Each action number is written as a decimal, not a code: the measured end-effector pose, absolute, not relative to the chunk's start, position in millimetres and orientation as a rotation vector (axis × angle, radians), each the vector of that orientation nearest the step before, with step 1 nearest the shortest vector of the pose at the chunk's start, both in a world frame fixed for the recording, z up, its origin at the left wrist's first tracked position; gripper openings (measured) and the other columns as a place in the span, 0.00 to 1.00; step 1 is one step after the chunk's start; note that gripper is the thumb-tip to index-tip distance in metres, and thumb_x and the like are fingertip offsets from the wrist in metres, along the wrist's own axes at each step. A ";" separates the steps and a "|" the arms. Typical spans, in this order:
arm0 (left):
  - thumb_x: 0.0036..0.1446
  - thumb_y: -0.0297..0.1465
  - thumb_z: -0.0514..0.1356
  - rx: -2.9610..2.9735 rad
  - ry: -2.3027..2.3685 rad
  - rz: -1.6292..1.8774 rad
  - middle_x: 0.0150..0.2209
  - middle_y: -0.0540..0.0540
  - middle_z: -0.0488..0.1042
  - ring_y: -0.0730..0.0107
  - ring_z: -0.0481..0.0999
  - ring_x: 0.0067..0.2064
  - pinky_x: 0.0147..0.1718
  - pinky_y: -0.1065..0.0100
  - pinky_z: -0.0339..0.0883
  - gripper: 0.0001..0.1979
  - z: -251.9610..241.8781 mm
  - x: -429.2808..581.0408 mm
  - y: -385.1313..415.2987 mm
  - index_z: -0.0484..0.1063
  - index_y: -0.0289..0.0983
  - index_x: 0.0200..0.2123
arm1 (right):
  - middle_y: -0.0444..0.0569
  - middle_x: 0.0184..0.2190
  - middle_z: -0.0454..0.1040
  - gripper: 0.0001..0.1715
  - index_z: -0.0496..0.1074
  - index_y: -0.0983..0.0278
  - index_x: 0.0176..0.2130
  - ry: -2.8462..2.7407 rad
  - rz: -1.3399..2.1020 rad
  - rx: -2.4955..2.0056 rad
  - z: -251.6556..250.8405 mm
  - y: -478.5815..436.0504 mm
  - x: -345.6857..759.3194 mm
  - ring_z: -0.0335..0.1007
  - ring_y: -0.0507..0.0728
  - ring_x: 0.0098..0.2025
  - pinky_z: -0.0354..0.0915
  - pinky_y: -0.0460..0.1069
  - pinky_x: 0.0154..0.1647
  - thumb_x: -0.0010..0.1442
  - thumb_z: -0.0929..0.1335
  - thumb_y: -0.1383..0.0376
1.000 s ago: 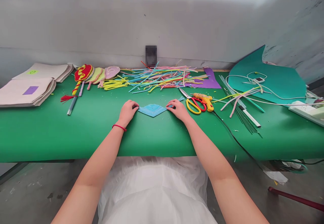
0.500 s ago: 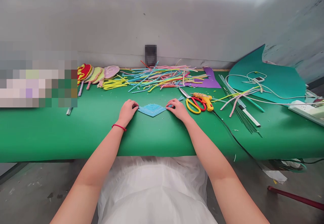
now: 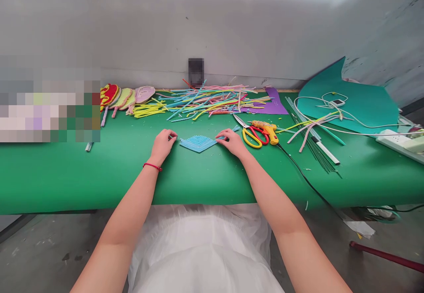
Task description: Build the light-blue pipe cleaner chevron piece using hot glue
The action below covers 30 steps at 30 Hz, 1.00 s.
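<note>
A flat blue piece made of pipe cleaners (image 3: 198, 144) lies on the green tabletop, its nested strips forming a V that points toward me. With thumb and fingers, my right hand (image 3: 230, 142) pinches its right corner. Loose blue ends (image 3: 236, 128) show just beyond that hand. My left hand (image 3: 163, 145), a red cord bracelet on its wrist, rests just off the left corner. A small gap separates it from the blue piece; its fingers are curved, slightly apart and hold nothing.
Scissors (image 3: 252, 138) and a yellow glue gun (image 3: 270, 130) with a black cable lie right of my hands. A pile of coloured pipe cleaners (image 3: 212, 103) spreads behind. Fuzzy lollipop shapes (image 3: 127, 97) stand back left. A power strip (image 3: 394, 139) sits far right.
My left hand has let go of the blue piece's left corner and moved slightly left. My right hand stays at the right corner.
</note>
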<state>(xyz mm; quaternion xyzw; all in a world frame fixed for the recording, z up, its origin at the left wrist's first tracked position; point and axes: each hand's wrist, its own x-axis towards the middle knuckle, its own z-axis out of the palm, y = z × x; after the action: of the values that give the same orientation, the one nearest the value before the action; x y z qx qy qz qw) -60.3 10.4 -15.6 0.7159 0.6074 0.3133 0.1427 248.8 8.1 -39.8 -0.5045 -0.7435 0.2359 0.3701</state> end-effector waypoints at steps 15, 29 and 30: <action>0.54 0.30 0.58 2.072 1.660 0.763 0.35 0.46 0.72 0.66 0.72 0.35 0.37 0.64 0.67 0.05 -10.6 -54.3 0.8 0.74 0.39 0.32 | 0.48 0.45 0.70 0.09 0.78 0.59 0.37 -1.990 0.657 -1.285 -37.4 5.3 247.9 0.67 0.51 0.32 0.68 0.53 0.44 0.54 0.70 0.59; 0.57 0.30 0.56 2.079 1.746 0.861 0.36 0.46 0.70 0.66 0.72 0.36 0.39 0.64 0.66 0.06 -11.5 -50.6 2.1 0.72 0.38 0.35 | 0.48 0.45 0.70 0.09 0.77 0.59 0.37 -2.005 0.643 -1.295 -34.2 2.1 246.0 0.66 0.51 0.32 0.67 0.52 0.43 0.55 0.70 0.60; 0.58 0.31 0.56 2.093 1.737 0.891 0.37 0.46 0.70 0.66 0.72 0.36 0.40 0.64 0.66 0.06 -9.3 -47.8 0.2 0.72 0.38 0.36 | 0.48 0.45 0.70 0.09 0.77 0.59 0.36 -2.007 0.642 -1.291 -34.5 2.4 246.0 0.66 0.51 0.32 0.67 0.52 0.43 0.55 0.70 0.59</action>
<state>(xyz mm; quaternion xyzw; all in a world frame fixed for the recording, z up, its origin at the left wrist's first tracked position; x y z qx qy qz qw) -47.8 0.2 -9.3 0.7242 0.6009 0.3082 0.1394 246.0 2.4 -34.5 -0.4932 -0.7670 0.2454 0.3291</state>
